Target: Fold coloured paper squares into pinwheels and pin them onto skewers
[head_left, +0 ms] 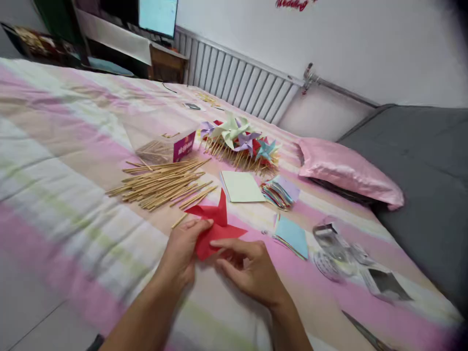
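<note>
Striped bed [54,146] carries sticks [161,183], pinwheels [241,141], paper squares [243,186], pillow [347,173].

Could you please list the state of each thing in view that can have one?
left hand: fingers pinching the red paper
right hand: fingers on the red paper
red paper: partly folded, points sticking out
plastic box: open
wooden sticks: loose pile
finished pinwheels: heaped
monitor: on
</note>
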The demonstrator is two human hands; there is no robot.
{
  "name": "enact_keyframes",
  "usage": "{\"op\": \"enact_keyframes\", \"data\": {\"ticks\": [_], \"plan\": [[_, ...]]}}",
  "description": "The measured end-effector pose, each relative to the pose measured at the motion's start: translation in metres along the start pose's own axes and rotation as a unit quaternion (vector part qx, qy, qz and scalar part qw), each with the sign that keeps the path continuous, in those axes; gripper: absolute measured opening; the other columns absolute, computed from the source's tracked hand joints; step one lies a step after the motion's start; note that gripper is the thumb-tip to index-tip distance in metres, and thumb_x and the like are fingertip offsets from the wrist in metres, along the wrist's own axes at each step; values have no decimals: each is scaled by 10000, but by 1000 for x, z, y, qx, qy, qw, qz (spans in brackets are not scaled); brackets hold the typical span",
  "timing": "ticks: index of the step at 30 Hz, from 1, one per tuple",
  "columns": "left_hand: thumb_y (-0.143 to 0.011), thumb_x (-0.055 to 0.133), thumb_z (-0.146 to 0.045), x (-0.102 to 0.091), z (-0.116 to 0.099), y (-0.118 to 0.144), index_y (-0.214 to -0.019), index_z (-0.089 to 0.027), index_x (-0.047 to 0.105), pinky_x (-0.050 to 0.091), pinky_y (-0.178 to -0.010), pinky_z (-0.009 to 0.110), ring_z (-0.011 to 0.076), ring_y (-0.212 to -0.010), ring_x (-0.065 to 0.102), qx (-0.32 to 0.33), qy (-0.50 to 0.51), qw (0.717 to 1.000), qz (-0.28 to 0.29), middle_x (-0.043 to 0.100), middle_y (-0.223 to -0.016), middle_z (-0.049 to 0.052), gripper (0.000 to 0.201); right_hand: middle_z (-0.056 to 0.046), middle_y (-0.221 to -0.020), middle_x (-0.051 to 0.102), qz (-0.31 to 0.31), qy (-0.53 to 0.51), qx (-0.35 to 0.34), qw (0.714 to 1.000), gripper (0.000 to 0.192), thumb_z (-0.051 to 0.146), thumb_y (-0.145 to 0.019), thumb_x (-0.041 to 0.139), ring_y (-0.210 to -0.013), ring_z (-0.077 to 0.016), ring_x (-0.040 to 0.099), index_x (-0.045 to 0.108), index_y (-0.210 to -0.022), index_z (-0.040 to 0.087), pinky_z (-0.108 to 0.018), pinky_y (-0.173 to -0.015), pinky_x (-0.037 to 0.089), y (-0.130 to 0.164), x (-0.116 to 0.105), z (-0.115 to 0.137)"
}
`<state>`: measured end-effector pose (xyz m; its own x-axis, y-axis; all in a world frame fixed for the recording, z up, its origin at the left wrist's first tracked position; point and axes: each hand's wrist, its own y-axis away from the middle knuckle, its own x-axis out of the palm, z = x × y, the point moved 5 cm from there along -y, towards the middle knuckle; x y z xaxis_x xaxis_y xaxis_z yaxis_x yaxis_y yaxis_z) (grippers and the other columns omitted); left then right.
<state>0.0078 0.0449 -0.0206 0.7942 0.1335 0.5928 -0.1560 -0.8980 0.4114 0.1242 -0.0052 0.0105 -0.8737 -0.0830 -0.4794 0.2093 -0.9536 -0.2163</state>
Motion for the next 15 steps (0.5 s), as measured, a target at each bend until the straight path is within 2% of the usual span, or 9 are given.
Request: {"op": "enact_keyframes", "data": {"ticks": [4,9,12,15], "plan": [[-538,743,-141,1,-1,4,-565,-130,627,441,-439,172,87,-440,557,5,7,1000,11,641,-513,-17,120,-15,-814,754,-32,-18,9,999,271,120,-738,645,-580,-107,647,731,-975,219,-190,-563,498,-2,7,-6],[-529,753,-161,2,-1,4,-540,-130,603,421,-434,175,89,-439,549,3,-10,1000,10,622,-497,-17,154,-6,-718,745,-92,-40,20,995,154,179,-747,667,-540,-113,640,757,-864,223,-202,-545,506,-3,6,-10],[-529,763,-195,2,0,5,-513,-130,569,392,-415,177,80,-410,508,4,-25,1000,11,600,-465,-15,205,-4,-670,725,-127,-98,62,985,108,256,-752,683,-485,-107,618,752,-827,218,-201,-487,497,-3,5,-13],[-542,764,-219,2,2,6,-526,-131,573,391,-431,183,83,-422,508,13,-37,999,10,599,-466,-14,211,-11,-673,708,-157,-176,123,964,147,322,-745,690,-443,-94,595,732,-800,193,-188,-424,465,-3,5,-15]]}}
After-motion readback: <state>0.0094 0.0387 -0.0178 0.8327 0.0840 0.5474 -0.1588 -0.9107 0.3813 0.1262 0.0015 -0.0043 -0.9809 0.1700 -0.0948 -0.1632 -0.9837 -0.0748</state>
